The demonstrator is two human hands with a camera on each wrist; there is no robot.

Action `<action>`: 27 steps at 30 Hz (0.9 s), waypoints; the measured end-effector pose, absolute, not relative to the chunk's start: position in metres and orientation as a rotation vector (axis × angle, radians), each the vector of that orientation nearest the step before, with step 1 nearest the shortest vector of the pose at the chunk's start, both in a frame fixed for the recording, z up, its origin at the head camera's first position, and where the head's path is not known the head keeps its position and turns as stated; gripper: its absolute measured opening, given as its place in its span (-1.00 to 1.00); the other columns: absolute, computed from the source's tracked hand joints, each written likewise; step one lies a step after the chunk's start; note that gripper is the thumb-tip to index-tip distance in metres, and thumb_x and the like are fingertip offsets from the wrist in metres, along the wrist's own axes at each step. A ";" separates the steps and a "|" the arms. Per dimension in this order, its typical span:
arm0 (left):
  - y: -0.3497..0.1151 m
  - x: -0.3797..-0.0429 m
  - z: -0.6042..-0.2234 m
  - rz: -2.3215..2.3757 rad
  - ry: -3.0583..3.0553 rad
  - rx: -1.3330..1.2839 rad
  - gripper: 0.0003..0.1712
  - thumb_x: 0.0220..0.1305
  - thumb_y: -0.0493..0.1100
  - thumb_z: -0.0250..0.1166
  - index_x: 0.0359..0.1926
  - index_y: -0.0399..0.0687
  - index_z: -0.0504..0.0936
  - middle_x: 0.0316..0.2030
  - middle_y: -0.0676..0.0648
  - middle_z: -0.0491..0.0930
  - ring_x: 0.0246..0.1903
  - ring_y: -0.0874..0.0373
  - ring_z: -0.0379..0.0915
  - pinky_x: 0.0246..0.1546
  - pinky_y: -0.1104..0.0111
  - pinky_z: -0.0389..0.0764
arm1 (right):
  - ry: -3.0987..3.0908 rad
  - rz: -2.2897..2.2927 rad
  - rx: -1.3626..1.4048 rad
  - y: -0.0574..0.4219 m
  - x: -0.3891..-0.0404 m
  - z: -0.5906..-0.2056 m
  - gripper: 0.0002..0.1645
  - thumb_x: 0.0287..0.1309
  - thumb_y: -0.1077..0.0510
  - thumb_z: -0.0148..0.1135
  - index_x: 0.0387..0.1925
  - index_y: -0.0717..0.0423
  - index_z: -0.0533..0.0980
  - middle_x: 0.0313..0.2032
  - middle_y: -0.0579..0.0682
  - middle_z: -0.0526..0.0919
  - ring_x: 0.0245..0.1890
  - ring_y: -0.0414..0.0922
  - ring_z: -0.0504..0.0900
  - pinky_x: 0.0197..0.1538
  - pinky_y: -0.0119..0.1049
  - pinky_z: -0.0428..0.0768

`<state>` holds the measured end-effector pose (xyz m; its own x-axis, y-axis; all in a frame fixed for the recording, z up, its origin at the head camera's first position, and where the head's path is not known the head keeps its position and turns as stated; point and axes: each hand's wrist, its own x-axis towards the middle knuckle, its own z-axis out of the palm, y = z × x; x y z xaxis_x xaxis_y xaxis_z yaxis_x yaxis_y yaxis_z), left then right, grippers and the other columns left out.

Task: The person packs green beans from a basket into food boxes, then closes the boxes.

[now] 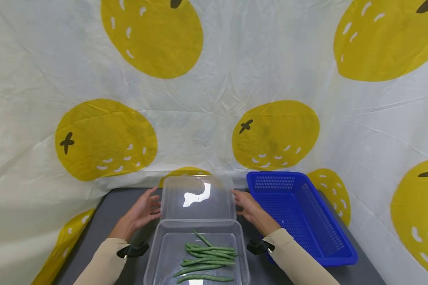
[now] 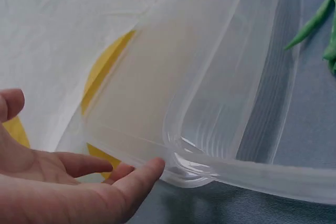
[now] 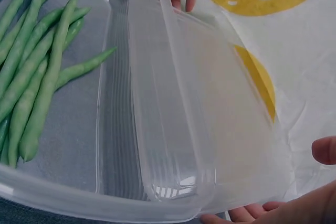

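A clear plastic container [image 1: 167, 249] stands on the table in front of me, with several green beans [image 1: 210, 259] lying inside it. Right behind the container is its translucent lid [image 1: 214, 202]; whether the lid lies flat or leans, I cannot tell. My left hand [image 1: 144, 208] is at the lid's left edge, fingers extended and thumb apart, fingertips near or touching the rim in the left wrist view. On the opposite side, my right hand [image 1: 249, 208] has its fingers at the lid's right edge. Its thumb [image 3: 325, 150] stands away from the lid.
A blue perforated basket [image 1: 292, 213] sits to the right, close to my right forearm. Behind the dark grey table [image 1: 103, 221] hangs a white cloth [image 1: 196, 138] printed with yellow fruit. Black bands are worn on both wrists.
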<state>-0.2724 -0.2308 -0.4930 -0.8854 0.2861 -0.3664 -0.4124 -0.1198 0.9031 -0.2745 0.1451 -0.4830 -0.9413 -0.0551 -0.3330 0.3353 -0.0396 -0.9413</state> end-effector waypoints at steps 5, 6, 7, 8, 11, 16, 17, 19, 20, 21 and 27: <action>-0.228 -0.273 -0.494 2.066 1.754 -0.205 0.06 0.53 0.35 -0.19 0.55 -0.48 -0.22 0.44 -0.44 -0.12 0.32 -0.30 0.00 0.40 -0.11 0.21 | 1.991 -2.078 0.288 0.145 -0.273 -0.482 -0.31 0.47 0.06 0.03 0.42 0.43 0.21 0.42 0.41 0.16 0.44 0.34 0.16 0.37 0.34 0.24; -0.228 -0.274 -0.494 2.071 1.760 -0.222 0.06 0.52 0.36 -0.19 0.54 -0.48 -0.16 0.42 -0.41 -0.06 0.27 -0.24 0.06 0.37 -0.08 0.26 | 1.988 -2.098 0.297 0.145 -0.273 -0.482 -0.33 0.47 0.07 0.02 0.40 0.43 0.22 0.38 0.40 0.19 0.42 0.32 0.19 0.37 0.31 0.26; -0.227 -0.274 -0.494 2.076 1.761 -0.227 0.05 0.52 0.36 -0.20 0.54 -0.48 -0.13 0.40 -0.38 -0.04 0.23 -0.21 0.08 0.35 -0.06 0.28 | 1.977 -2.126 0.308 0.145 -0.273 -0.481 -0.37 0.47 0.09 0.02 0.37 0.44 0.25 0.34 0.37 0.25 0.38 0.30 0.24 0.37 0.26 0.29; -0.227 -0.274 -0.494 2.088 1.754 -0.238 0.04 0.52 0.37 -0.19 0.53 -0.47 -0.09 0.37 -0.36 -0.01 0.21 -0.19 0.09 0.33 -0.04 0.30 | 1.965 -2.158 0.322 0.144 -0.274 -0.481 -0.40 0.47 0.10 0.02 0.34 0.44 0.27 0.29 0.34 0.30 0.34 0.26 0.28 0.37 0.22 0.31; -0.226 -0.276 -0.495 2.133 1.733 -0.248 -0.01 0.53 0.35 -0.23 0.52 -0.46 -0.01 0.32 -0.33 0.09 0.18 -0.14 0.13 0.31 0.02 0.32 | 1.911 -2.277 0.344 0.144 -0.275 -0.481 -0.51 0.50 0.16 -0.03 0.25 0.46 0.35 0.08 0.23 0.47 0.16 0.14 0.43 0.37 0.14 0.35; -0.226 -0.275 -0.495 2.253 1.703 -0.282 -0.26 0.60 0.20 -0.18 0.31 -0.42 0.31 0.05 -0.20 0.37 0.07 -0.04 0.31 0.24 0.14 0.40 | 1.827 -2.408 0.340 0.147 -0.276 -0.480 -0.67 0.55 0.20 -0.08 0.06 0.42 0.43 -0.21 0.05 0.52 -0.13 -0.04 0.51 0.37 0.10 0.36; -0.226 -0.275 -0.496 2.284 1.695 -0.295 -0.36 0.62 0.13 -0.14 0.23 -0.40 0.37 -0.02 -0.16 0.42 0.03 -0.01 0.36 0.21 0.17 0.44 | 1.810 -2.427 0.347 0.147 -0.276 -0.480 -0.69 0.55 0.20 -0.08 0.00 0.41 0.44 -0.25 0.03 0.51 -0.17 -0.07 0.51 0.36 0.09 0.37; -0.226 -0.273 -0.496 2.331 1.696 -0.316 -0.54 0.62 -0.03 -0.06 0.13 -0.39 0.45 -0.13 -0.09 0.50 -0.06 0.08 0.46 0.14 0.24 0.52 | 1.796 -2.441 0.362 0.147 -0.277 -0.481 -0.73 0.54 0.20 -0.06 -0.07 0.37 0.46 -0.28 0.02 0.52 -0.24 -0.11 0.49 0.33 0.07 0.41; -0.226 -0.273 -0.496 2.342 1.710 -0.317 -0.61 0.61 -0.12 -0.03 0.12 -0.40 0.47 -0.15 -0.07 0.55 -0.10 0.12 0.50 0.11 0.27 0.55 | 1.808 -2.433 0.367 0.147 -0.277 -0.481 -0.73 0.53 0.21 -0.03 -0.08 0.39 0.48 -0.27 0.02 0.54 -0.24 -0.12 0.50 0.29 0.03 0.45; -0.226 -0.272 -0.497 2.336 1.736 -0.300 -0.64 0.59 -0.21 0.00 0.16 -0.42 0.48 -0.12 -0.09 0.59 -0.09 0.15 0.53 0.10 0.28 0.57 | 1.835 -2.413 0.364 0.147 -0.276 -0.482 -0.72 0.51 0.24 -0.01 -0.06 0.41 0.52 -0.23 0.06 0.59 -0.23 -0.13 0.53 0.26 -0.01 0.48; -0.225 -0.269 -0.494 2.164 1.977 -0.154 -0.45 0.45 -0.44 0.03 0.42 -0.48 0.27 0.35 -0.27 0.44 0.31 0.03 0.36 0.05 0.44 0.49 | 2.101 -2.146 0.237 0.146 -0.270 -0.481 -0.58 0.31 0.45 0.06 0.17 0.53 0.50 0.21 0.35 0.54 0.14 0.04 0.48 0.19 -0.17 0.46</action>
